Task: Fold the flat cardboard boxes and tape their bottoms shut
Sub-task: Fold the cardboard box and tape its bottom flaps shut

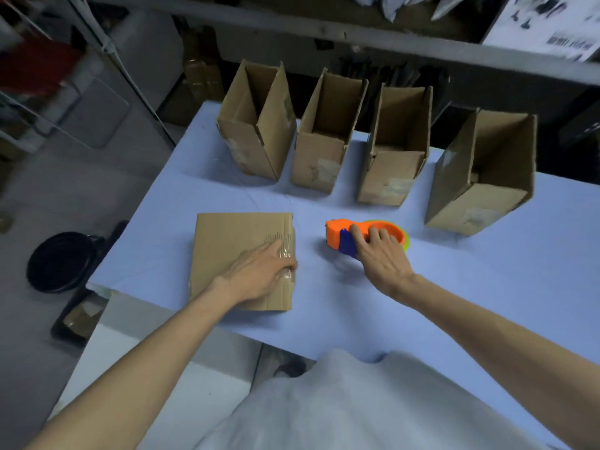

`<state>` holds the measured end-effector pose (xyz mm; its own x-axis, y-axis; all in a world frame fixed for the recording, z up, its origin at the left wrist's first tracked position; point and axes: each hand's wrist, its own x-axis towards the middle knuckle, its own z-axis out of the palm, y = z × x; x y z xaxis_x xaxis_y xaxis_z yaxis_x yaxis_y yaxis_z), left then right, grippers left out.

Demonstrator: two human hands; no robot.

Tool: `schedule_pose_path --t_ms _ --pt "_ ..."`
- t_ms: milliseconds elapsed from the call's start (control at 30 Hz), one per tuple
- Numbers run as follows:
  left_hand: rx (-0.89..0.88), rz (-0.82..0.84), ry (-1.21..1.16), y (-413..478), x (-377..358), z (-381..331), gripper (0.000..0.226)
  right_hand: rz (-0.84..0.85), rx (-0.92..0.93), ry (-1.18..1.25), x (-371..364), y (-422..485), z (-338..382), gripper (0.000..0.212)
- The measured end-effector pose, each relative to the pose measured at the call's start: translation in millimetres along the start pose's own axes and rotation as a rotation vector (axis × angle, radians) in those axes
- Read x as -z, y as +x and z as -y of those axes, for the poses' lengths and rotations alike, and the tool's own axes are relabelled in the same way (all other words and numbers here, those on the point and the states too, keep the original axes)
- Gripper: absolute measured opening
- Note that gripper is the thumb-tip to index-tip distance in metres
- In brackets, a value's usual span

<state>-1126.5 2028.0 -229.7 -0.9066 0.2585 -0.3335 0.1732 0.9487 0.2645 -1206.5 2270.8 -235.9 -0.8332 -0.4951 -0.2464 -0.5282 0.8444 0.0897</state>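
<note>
A cardboard box [227,248] lies on the blue table [454,287] near its left front edge, clear tape along its right side. My left hand [259,274] lies flat on it, fingers pressing the taped right edge. To its right sits an orange and blue tape dispenser [341,233] with a green roll. My right hand [380,254] rests on top of the dispenser, fingers curled over its body.
Several folded boxes stand open-topped in a row at the back of the table, from one at the left [256,138] to one at the right [480,177]. A black round stool [61,261] stands on the floor to the left. Shelving runs behind the table.
</note>
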Motion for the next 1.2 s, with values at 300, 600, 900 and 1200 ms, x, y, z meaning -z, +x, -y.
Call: schedule_pose_path --t_ms 300,600,900,1200 --pt "0.125 0.101 0.325 14.4 2.9 -32.6 0.026 0.034 -0.070 0.078 -47.3 -19.4 22.9 0.095" --pt "0.308 -0.315 -0.112 42.8 24.9 -3.8 0.059 -0.212 -0.181 0.186 -61.0 -38.7 33.4 0.060" --pt "0.469 -0.162 -0.006 76.6 27.1 9.1 0.050 0.672 -0.741 2.116 -9.5 -38.1 132.4 0.066" --pt "0.634 -0.670 -0.210 17.2 49.1 29.6 0.020 0.490 -0.727 2.546 16.5 -16.7 151.3 0.031"
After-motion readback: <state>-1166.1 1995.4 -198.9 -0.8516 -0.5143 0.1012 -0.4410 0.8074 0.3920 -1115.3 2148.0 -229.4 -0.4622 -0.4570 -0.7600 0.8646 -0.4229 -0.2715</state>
